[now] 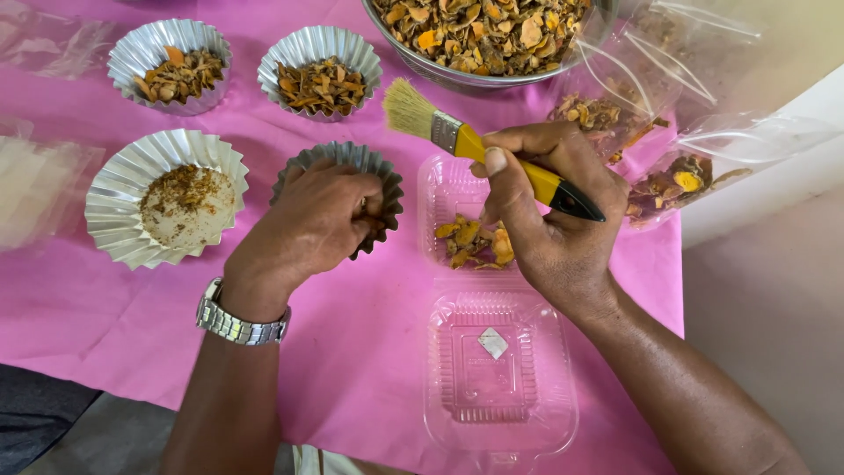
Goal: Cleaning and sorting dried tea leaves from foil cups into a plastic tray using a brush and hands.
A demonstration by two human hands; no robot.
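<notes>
Centrally, clear clamshell box [499, 378] with square silver label, right hand [549, 215] gripping brush [492, 149], left hand [312, 224] clutching foil cup [387, 176]

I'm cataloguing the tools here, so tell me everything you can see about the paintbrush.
The paintbrush has pale tan bristles, a silver metal ferrule and a yellow handle ending in a black tip. The right hand grips its handle, thumb pressed near the ferrule. It lies tilted, bristles pointing up-left, held above the open clear plastic clamshell box.

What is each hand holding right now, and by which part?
The right hand grips a paintbrush by its yellow handle. The left hand holds a fluted foil cup by its rim, tilted.
</notes>
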